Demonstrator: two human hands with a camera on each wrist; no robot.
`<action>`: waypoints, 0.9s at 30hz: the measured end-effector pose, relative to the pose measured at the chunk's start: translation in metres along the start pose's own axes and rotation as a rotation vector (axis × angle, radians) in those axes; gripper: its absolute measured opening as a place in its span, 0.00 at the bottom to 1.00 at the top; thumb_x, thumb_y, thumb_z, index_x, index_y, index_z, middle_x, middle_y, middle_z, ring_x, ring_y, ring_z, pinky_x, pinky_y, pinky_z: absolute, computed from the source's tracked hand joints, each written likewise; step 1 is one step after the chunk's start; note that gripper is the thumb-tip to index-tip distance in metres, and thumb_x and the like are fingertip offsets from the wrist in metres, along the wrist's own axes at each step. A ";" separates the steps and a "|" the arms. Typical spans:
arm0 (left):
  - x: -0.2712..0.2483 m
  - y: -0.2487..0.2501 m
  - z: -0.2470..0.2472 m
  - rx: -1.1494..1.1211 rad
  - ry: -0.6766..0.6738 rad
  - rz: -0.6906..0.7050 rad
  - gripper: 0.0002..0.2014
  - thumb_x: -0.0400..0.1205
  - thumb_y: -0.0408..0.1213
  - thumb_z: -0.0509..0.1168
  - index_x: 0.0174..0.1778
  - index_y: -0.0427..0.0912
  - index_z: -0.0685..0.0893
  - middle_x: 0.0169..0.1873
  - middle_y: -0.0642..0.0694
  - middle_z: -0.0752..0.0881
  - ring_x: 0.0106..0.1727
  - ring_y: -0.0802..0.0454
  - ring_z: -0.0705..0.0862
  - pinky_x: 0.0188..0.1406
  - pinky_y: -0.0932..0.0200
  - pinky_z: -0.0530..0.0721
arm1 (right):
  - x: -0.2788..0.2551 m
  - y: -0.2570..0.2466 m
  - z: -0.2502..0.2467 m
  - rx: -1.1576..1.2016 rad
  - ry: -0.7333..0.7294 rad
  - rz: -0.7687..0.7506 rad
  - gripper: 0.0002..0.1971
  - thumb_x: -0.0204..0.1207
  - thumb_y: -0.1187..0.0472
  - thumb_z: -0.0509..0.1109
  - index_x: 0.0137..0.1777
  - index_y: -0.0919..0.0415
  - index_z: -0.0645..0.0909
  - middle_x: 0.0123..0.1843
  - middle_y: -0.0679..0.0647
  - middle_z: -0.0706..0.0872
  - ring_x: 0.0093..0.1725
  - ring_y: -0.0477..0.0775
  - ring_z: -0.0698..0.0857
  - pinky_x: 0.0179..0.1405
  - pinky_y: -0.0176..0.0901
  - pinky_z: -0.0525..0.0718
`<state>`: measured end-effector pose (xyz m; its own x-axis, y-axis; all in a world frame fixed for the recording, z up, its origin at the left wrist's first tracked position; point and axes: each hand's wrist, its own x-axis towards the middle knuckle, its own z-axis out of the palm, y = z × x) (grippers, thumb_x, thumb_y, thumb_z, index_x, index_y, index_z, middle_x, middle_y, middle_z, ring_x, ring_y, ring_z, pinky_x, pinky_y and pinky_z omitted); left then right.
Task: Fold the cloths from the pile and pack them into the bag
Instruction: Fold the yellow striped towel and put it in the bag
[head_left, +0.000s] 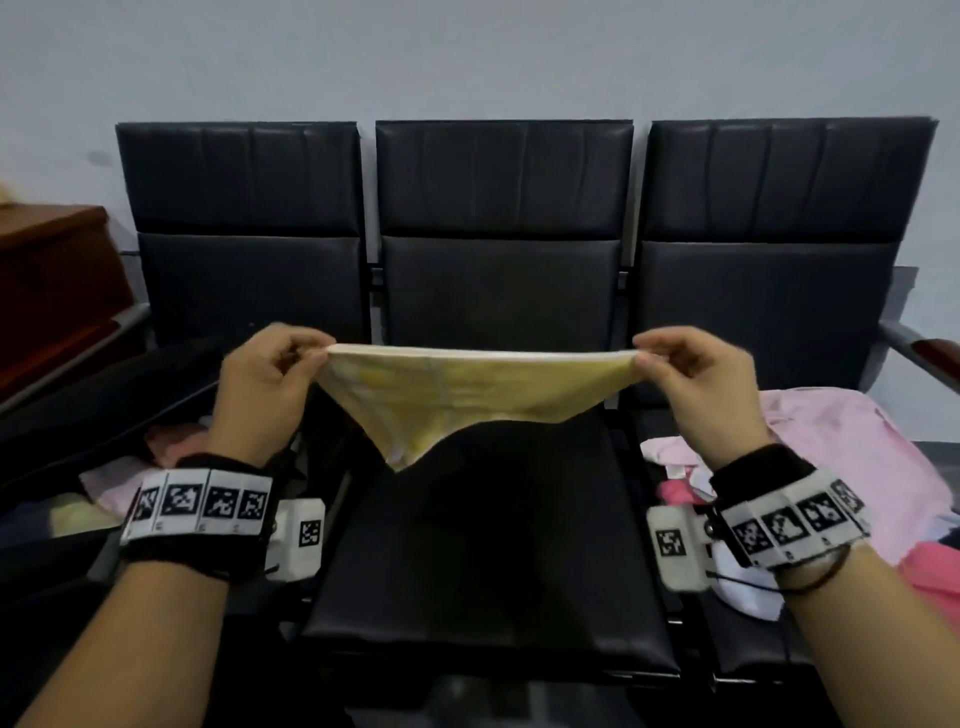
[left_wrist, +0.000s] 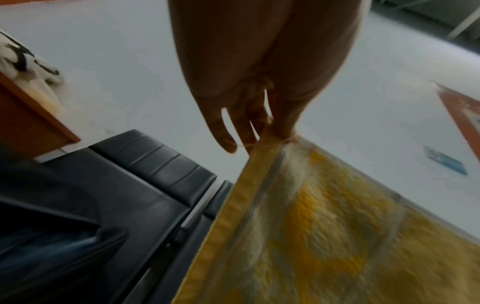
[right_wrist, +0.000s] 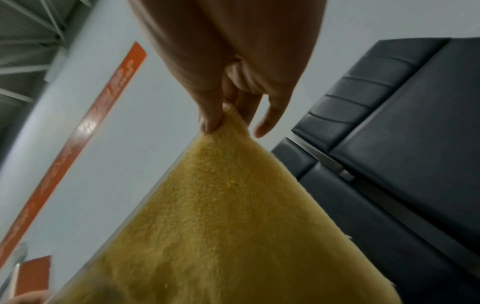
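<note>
Bag (head_left: 93, 395), black, lies open on the seat left of the middle seat (head_left: 488, 545); pink and pale folded cloths (head_left: 130, 483) show inside it. Cabinet (head_left: 47, 280), brown wood, stands further left of the bag.

Left hand (head_left: 265, 384) is raised above the front-left part of the middle seat, thumb and fingers pinching the left top corner of the yellow cloth (head_left: 452, 395). In the left wrist view the thumb presses the cloth's hem against the fingers (left_wrist: 231, 131); the remaining fingers hang loosely extended beside the pinch.

Yellow cloth is stretched taut in the air between both hands, above the middle seat and not touching it. Its top edge runs straight and level; the lower edge sags to a point left of centre. Pattern is yellow with pale patches; the left wrist view shows a plain yellow border strip along one edge.

Right hand (head_left: 696, 384) is raised above the front-right part of the middle seat, pinching the right top corner of the cloth between thumb and fingers (right_wrist: 213, 117); one finger sticks out free beside the pinch.

Pile of cloths (head_left: 831, 457), pink, white and darker pink, lies on the seat right of the middle seat. Both wrists carry bands with black-and-white square markers.
</note>
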<state>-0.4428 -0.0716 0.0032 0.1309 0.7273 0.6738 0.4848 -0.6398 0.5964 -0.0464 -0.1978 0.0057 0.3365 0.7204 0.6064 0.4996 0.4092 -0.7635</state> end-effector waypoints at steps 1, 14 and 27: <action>-0.011 -0.005 0.002 -0.027 -0.069 -0.054 0.09 0.81 0.27 0.70 0.48 0.48 0.89 0.42 0.55 0.89 0.46 0.64 0.86 0.50 0.72 0.80 | -0.013 0.008 0.000 0.004 -0.034 0.040 0.14 0.74 0.71 0.76 0.48 0.47 0.88 0.42 0.38 0.91 0.42 0.35 0.88 0.42 0.24 0.82; -0.116 -0.055 0.039 -0.055 -0.798 -0.685 0.02 0.80 0.22 0.70 0.46 0.29 0.88 0.34 0.36 0.85 0.35 0.45 0.80 0.35 0.56 0.77 | -0.106 0.104 0.003 -0.037 -0.514 0.516 0.13 0.75 0.77 0.72 0.45 0.57 0.88 0.43 0.50 0.91 0.42 0.42 0.86 0.46 0.31 0.81; -0.113 -0.086 0.092 0.065 -0.436 -0.638 0.07 0.82 0.33 0.70 0.40 0.49 0.87 0.38 0.50 0.87 0.41 0.51 0.85 0.41 0.57 0.79 | -0.089 0.150 0.043 -0.202 -0.287 0.507 0.14 0.76 0.73 0.72 0.45 0.50 0.86 0.45 0.49 0.90 0.45 0.45 0.87 0.42 0.28 0.81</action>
<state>-0.4198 -0.0764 -0.1643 0.1312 0.9908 -0.0325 0.6285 -0.0578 0.7757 -0.0358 -0.1762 -0.1718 0.3576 0.9310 0.0737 0.4846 -0.1175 -0.8668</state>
